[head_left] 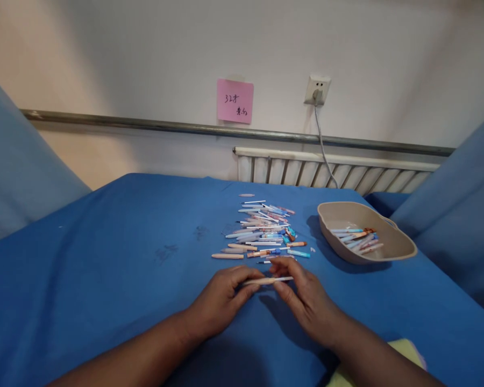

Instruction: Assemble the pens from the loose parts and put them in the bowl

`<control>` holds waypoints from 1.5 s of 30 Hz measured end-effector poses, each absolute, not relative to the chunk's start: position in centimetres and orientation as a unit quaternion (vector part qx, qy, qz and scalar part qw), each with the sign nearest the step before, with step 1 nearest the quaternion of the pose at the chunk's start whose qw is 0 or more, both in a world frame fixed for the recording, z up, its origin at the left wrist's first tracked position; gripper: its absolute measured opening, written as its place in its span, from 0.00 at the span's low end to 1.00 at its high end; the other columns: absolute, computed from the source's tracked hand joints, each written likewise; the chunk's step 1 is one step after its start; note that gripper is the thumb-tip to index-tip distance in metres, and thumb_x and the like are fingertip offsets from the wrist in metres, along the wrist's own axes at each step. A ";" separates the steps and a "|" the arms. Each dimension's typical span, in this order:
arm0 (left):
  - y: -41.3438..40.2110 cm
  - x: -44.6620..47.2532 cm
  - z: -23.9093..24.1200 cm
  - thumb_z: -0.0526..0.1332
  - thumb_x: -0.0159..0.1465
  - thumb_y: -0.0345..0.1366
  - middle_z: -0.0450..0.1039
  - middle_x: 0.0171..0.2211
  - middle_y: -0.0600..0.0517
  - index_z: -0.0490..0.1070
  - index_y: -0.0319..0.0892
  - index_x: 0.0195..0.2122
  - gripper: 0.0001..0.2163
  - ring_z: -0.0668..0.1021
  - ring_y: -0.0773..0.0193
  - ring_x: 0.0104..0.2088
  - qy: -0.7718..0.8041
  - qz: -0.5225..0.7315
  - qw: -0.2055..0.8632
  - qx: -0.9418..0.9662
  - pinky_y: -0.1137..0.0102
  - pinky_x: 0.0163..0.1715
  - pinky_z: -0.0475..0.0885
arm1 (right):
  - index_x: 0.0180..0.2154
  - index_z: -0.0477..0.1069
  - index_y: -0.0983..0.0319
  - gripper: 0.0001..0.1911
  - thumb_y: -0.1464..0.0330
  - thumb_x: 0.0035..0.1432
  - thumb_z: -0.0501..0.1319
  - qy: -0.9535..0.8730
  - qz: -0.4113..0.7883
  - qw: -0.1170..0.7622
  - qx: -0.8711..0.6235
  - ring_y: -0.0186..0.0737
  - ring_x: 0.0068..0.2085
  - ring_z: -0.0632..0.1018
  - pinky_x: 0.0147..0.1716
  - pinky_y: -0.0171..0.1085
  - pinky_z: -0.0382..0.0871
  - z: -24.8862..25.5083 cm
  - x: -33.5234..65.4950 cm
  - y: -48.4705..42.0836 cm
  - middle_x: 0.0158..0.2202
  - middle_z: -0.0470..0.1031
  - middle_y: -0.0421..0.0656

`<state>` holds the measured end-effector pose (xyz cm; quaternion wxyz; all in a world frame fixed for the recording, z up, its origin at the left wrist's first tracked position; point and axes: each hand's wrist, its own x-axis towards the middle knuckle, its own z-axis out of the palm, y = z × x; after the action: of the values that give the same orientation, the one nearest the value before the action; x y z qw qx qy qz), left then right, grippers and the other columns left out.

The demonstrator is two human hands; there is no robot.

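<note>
My left hand (pixel 226 295) pinches a peach-coloured pen barrel (pixel 262 281) between thumb and fingers, holding it level above the blue cloth. From the barrel's right end a thin white pen refill (pixel 284 279) sticks out. My right hand (pixel 304 298) is curled round that end, its thumb below and its fingers above; the exact contact is partly hidden. Just beyond both hands lies a spread of loose pen parts (pixel 252 236): barrels, white refills and coloured caps. Nearest are a peach barrel (pixel 227 256), an orange piece (pixel 258 253) and a light-blue piece (pixel 298 253).
A beige basket (pixel 391 252) with several pens (pixel 357 239) inside stands on the right of the blue-covered table (pixel 105 279). Behind are a radiator (pixel 298 169), a metal rail (pixel 165 126) and a plugged-in cable (pixel 321 140). Yellow cloth (pixel 403 349) lies under my right forearm.
</note>
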<state>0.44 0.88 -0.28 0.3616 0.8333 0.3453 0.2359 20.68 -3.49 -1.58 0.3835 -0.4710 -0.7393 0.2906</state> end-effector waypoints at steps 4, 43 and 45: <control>0.6 0.7 -0.2 0.52 0.68 0.37 0.75 0.42 0.52 0.71 0.48 0.48 0.12 0.75 0.63 0.43 0.317 0.213 0.394 0.836 0.72 0.45 0.67 | 0.57 0.54 0.57 0.22 0.63 0.64 0.54 -0.748 0.331 0.365 -0.445 0.39 0.51 0.69 0.52 0.39 0.63 -1.4 20.6 -4.0 0.50 0.68 0.45; 3.6 0.2 -1.5 0.57 0.61 0.43 0.65 0.26 0.56 0.67 0.39 0.47 0.17 0.64 0.72 0.20 0.450 0.363 0.561 0.592 0.76 0.21 0.59 | 0.44 0.72 0.59 0.12 0.72 0.57 0.57 -0.750 0.115 0.334 -0.559 0.43 0.47 0.73 0.50 0.44 0.63 -3.7 25.1 1.1 0.44 0.76 0.45; 3.7 0.1 -1.6 0.57 0.61 0.44 0.65 0.27 0.56 0.67 0.38 0.48 0.18 0.64 0.72 0.20 0.450 0.368 0.565 0.585 0.76 0.20 0.59 | 0.44 0.72 0.59 0.13 0.73 0.58 0.57 -0.770 0.116 0.299 -0.552 0.43 0.48 0.72 0.49 0.44 0.63 -3.5 24.7 1.0 0.44 0.76 0.45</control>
<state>0.14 3.67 -1.64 0.5650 0.5852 0.4505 0.3680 24.69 1.00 -3.53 0.2986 -0.5524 -0.7696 0.1158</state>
